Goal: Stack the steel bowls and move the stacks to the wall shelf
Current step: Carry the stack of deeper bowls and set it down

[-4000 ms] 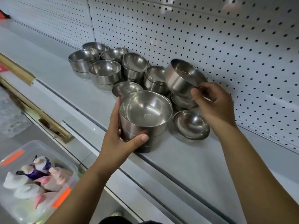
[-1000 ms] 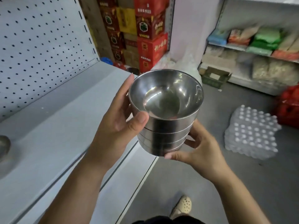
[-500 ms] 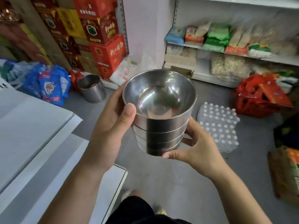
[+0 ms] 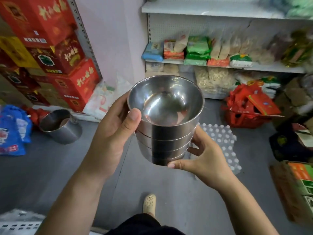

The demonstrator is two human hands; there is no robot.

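Now mid-aisle, a person is carrying a nested stack of steel bowls (image 4: 166,133) above the grey floor (image 4: 50,175), w/ both hands wrapping it. The left hand (image 4: 115,133) is gripping the upper part, its thumb (image 4: 131,122) hooking onto the top bowl's rim and its fingers curling round the far side. The right hand (image 4: 203,160) is cupping the base, thumb (image 4: 179,165) lying across the front of the lowest bowl, fingers tucking behind & mostly out of sight. The stack is sitting upright, approx four or five bowls deep, rims showing as bands. Ahead, the wall shelf (image 4: 203,9) is standing against the back wall, its upper board looking bare at the near end, a lower board carrying packets of dry goods (image 4: 197,48). A steel pot (image 4: 61,126) is standing on the floor at left near red cartons (image 4: 67,65); a wrapped pack of bottles (image 4: 220,138) is lying on the floor beyond the stack. Handling, as a judgement: thin polished steel, so prob. light per bowl but slick & rigid. Nested bowls are liable to slide apart if tipped, so one hand under the base plus one on the rim is looking like the right hold, esp. for a high board; a drop is likelier denting than breaking them.
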